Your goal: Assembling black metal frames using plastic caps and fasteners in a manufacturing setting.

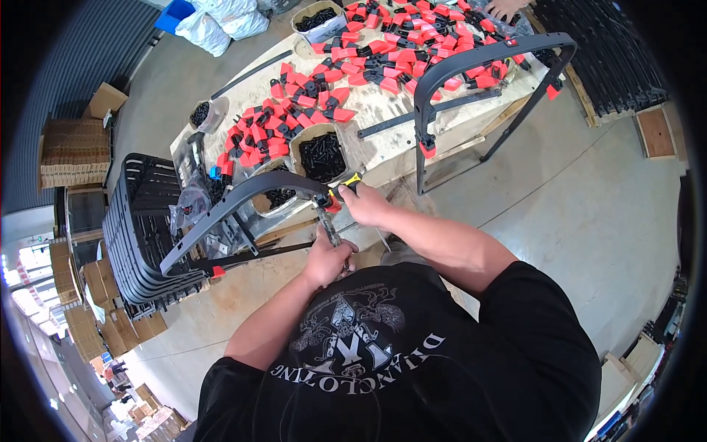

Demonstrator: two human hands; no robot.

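Note:
My left hand [331,259] is closed around a worn metal wrench-like tool [326,222], whose upper end meets the right end of a curved dark grey frame [243,189]. My right hand [366,205] grips a yellow and black handled tool [345,183], probably a screwdriver, right beside that same frame end. A red and black plastic piece [333,205] sits at the joint between the two hands. The tips of both tools are too small to make out. Another red piece [218,271] is on the lower left part of the frame.
Red and black pieces [434,55] heap over the wooden table [398,147]. Tubs of black screws [322,156] stand at its near edge. A second curved frame [423,92] leans over its right side. Stacked frames [136,236] stand left. Someone else's hand [507,7] is at the top.

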